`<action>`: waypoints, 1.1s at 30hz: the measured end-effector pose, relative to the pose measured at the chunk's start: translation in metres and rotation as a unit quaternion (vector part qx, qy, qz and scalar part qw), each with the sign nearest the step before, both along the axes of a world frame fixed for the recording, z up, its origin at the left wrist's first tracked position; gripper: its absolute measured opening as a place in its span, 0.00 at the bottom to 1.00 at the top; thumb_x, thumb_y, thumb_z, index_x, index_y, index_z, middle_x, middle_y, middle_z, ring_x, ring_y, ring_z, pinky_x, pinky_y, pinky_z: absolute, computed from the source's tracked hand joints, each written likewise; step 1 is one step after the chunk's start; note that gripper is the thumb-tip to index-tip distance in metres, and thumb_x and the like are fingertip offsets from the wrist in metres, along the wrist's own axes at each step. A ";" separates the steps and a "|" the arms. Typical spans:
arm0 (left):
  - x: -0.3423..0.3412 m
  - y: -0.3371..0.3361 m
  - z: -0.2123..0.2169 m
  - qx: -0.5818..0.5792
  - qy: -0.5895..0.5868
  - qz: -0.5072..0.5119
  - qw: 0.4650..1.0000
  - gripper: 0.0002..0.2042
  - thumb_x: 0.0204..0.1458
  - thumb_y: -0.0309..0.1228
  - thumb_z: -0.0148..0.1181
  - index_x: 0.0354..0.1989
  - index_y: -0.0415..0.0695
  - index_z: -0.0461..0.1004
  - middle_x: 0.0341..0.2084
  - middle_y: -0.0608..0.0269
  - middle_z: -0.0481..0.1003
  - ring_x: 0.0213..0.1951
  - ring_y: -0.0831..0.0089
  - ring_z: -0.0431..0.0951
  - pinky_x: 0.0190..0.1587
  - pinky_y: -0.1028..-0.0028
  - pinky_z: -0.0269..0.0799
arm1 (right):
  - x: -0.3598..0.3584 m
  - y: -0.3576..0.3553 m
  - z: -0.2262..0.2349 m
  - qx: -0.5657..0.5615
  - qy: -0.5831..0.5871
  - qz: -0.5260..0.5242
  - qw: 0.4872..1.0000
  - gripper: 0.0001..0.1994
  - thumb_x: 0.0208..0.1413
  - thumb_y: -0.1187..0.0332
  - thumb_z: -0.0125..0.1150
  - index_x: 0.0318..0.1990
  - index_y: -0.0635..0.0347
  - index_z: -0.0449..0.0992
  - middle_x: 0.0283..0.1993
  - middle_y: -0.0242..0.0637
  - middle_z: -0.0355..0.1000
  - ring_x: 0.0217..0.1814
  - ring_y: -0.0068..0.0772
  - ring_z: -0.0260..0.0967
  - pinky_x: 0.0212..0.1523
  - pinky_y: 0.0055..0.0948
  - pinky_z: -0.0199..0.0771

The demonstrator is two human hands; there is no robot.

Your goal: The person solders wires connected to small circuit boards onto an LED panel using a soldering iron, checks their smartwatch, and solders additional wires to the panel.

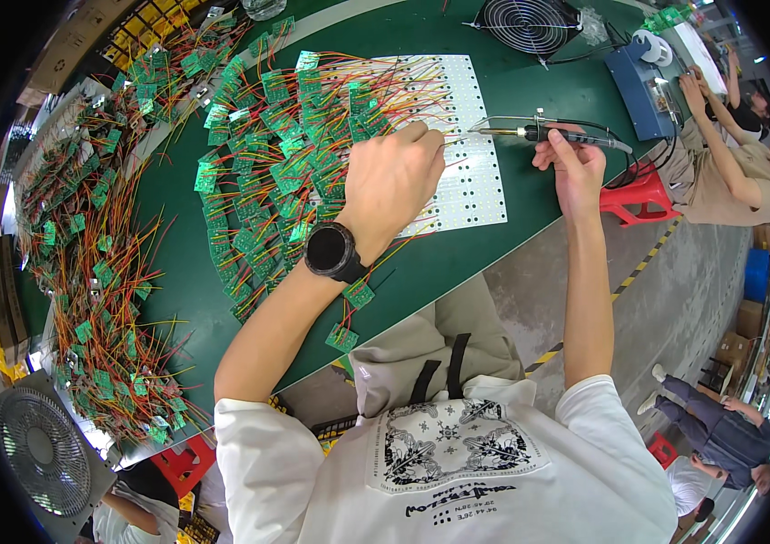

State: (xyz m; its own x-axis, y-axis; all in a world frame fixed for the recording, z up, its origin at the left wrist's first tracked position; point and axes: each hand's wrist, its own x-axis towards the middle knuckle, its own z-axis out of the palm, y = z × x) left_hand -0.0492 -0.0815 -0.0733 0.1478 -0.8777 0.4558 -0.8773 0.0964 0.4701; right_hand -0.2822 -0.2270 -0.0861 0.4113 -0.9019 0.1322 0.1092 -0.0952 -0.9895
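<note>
The right hand (pixel 575 163) grips a soldering iron (pixel 539 133), its tip at a white panel (pixel 484 186) on the green table (pixel 176 281). The left hand (pixel 397 177) bunches its fingers over the panel's wires; whether they pinch one, I cannot tell. Wired green circuit boards (pixel 290 145) spread leftward. Beyond are grey floor (pixel 530 290), a seated co-worker (pixel 734 172) and a dark latticed crate (pixel 138 38) showing yellow inside.

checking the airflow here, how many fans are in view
2: a round black fan at the far side of the table, a grey fan at lower left. Others may be hidden.
</note>
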 end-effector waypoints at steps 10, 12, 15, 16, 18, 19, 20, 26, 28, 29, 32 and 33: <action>0.000 0.000 0.010 -0.030 0.038 -0.147 0.988 0.08 0.56 0.33 0.60 0.29 0.42 0.77 0.28 0.61 0.76 0.25 0.58 0.77 0.25 0.63 0.71 | -0.001 -0.001 0.001 0.022 -0.015 -0.013 1.000 0.11 0.61 0.70 0.61 0.44 0.70 0.77 0.30 0.41 0.77 0.25 0.28 0.72 0.28 0.24 0.68; 0.000 -0.001 0.010 -0.010 0.024 -0.167 0.986 0.09 0.57 0.33 0.60 0.28 0.41 0.76 0.28 0.60 0.76 0.25 0.58 0.77 0.26 0.63 0.71 | -0.003 -0.003 -0.002 0.032 -0.027 -0.011 0.999 0.11 0.58 0.71 0.63 0.43 0.71 0.77 0.30 0.43 0.77 0.26 0.31 0.74 0.28 0.24 0.70; -0.001 0.000 0.007 0.014 -0.002 -0.176 0.984 0.10 0.58 0.33 0.58 0.28 0.41 0.74 0.27 0.57 0.75 0.25 0.55 0.76 0.27 0.62 0.71 | -0.001 -0.002 -0.001 0.033 -0.029 -0.009 0.999 0.11 0.58 0.71 0.63 0.43 0.71 0.77 0.30 0.43 0.77 0.25 0.31 0.74 0.28 0.24 0.70; -0.002 0.001 0.007 0.016 0.011 -0.174 0.985 0.09 0.58 0.32 0.58 0.29 0.41 0.74 0.26 0.56 0.74 0.26 0.55 0.76 0.27 0.62 0.71 | -0.001 -0.002 0.000 0.033 -0.031 -0.011 0.999 0.11 0.58 0.71 0.63 0.43 0.71 0.77 0.30 0.43 0.77 0.25 0.31 0.74 0.28 0.24 0.70; -0.004 0.000 0.006 0.017 0.023 -0.173 0.984 0.08 0.58 0.32 0.58 0.30 0.41 0.74 0.26 0.55 0.74 0.26 0.55 0.76 0.28 0.62 0.71 | -0.002 -0.002 0.000 0.037 -0.025 -0.013 0.999 0.11 0.58 0.71 0.63 0.43 0.71 0.77 0.30 0.43 0.77 0.26 0.31 0.74 0.28 0.24 0.70; -0.004 -0.001 0.006 0.003 0.019 -0.161 0.987 0.07 0.57 0.31 0.59 0.30 0.40 0.74 0.26 0.56 0.73 0.27 0.55 0.77 0.28 0.61 0.71 | -0.002 -0.002 0.000 0.037 -0.026 -0.015 0.999 0.11 0.58 0.71 0.63 0.43 0.71 0.77 0.30 0.43 0.77 0.26 0.31 0.74 0.28 0.24 0.70; -0.004 -0.002 0.006 -0.011 0.016 -0.149 0.989 0.06 0.56 0.30 0.60 0.31 0.40 0.74 0.26 0.56 0.73 0.27 0.56 0.77 0.29 0.61 0.71 | -0.002 -0.002 0.000 0.038 -0.023 -0.012 0.999 0.11 0.58 0.71 0.64 0.44 0.71 0.76 0.30 0.43 0.77 0.26 0.31 0.74 0.28 0.24 0.70; 0.001 -0.005 0.001 -0.056 0.003 -0.087 0.995 0.04 0.54 0.29 0.61 0.33 0.42 0.79 0.26 0.61 0.73 0.27 0.59 0.76 0.27 0.62 0.71 | -0.003 -0.008 0.003 0.054 -0.010 0.022 0.998 0.12 0.58 0.70 0.64 0.45 0.71 0.76 0.31 0.43 0.77 0.26 0.31 0.75 0.29 0.24 0.71; 0.001 -0.002 0.001 -0.045 0.002 -0.078 0.996 0.04 0.53 0.29 0.62 0.33 0.43 0.80 0.26 0.62 0.74 0.26 0.59 0.76 0.27 0.63 0.71 | -0.004 -0.009 0.002 0.065 -0.003 0.033 0.997 0.12 0.58 0.70 0.64 0.46 0.71 0.76 0.31 0.43 0.77 0.27 0.31 0.75 0.29 0.25 0.71; 0.000 -0.002 0.001 -0.034 0.002 -0.068 0.997 0.04 0.52 0.30 0.63 0.33 0.45 0.82 0.25 0.62 0.74 0.25 0.60 0.76 0.27 0.63 0.71 | -0.005 -0.008 0.001 0.056 -0.004 0.029 0.998 0.13 0.58 0.70 0.64 0.46 0.71 0.76 0.31 0.43 0.77 0.26 0.30 0.75 0.29 0.25 0.71; -0.001 -0.002 0.003 -0.022 0.008 -0.050 0.998 0.04 0.49 0.29 0.64 0.31 0.45 0.83 0.24 0.64 0.75 0.24 0.62 0.77 0.26 0.65 0.71 | -0.004 -0.006 -0.002 0.035 -0.008 0.026 0.999 0.13 0.58 0.70 0.64 0.46 0.71 0.76 0.31 0.42 0.77 0.26 0.30 0.75 0.29 0.24 0.71; -0.001 -0.001 0.002 -0.020 0.008 -0.050 0.999 0.04 0.49 0.29 0.64 0.31 0.45 0.83 0.24 0.64 0.75 0.24 0.62 0.77 0.26 0.65 0.71 | -0.004 -0.006 -0.002 0.021 -0.011 0.027 0.999 0.13 0.58 0.70 0.64 0.46 0.71 0.76 0.31 0.42 0.77 0.26 0.30 0.75 0.29 0.24 0.71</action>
State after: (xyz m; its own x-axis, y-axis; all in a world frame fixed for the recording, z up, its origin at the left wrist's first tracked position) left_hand -0.0503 -0.0829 -0.0712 0.0684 -0.8699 0.4885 -0.8544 0.2018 0.4789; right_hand -0.2859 -0.2330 -0.0882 0.4576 -0.8832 0.1030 0.1341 -0.0460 -0.9899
